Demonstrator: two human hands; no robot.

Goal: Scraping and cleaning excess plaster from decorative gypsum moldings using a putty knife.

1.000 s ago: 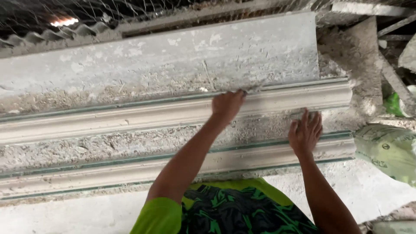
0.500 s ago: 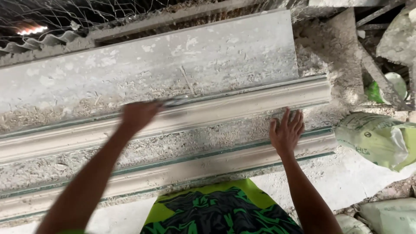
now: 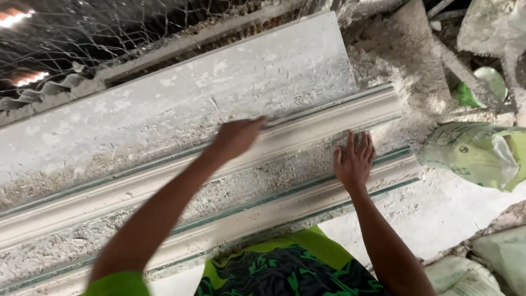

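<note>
The left hand (image 3: 236,137) has slid rightward along the upper plaster cornice moulding (image 3: 307,131) since half a second ago, fingers curled, perhaps round a thin blade; the right hand (image 3: 354,161) stays pressed flat, fingers together; the moulding lies pale, ridged, dust-strewn along the bench.

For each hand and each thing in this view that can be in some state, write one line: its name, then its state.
left hand: stretched forward, lying on the upper moulding, fingers blurred
right hand: flat, fingers spread, pressed on the crumbly strip
upper moulding: lying lengthwise, pale, dusty
lower moulding: lying parallel, dusty
flat slab: lying flat, speckled with plaster
green sack: slumped, crumpled
</note>
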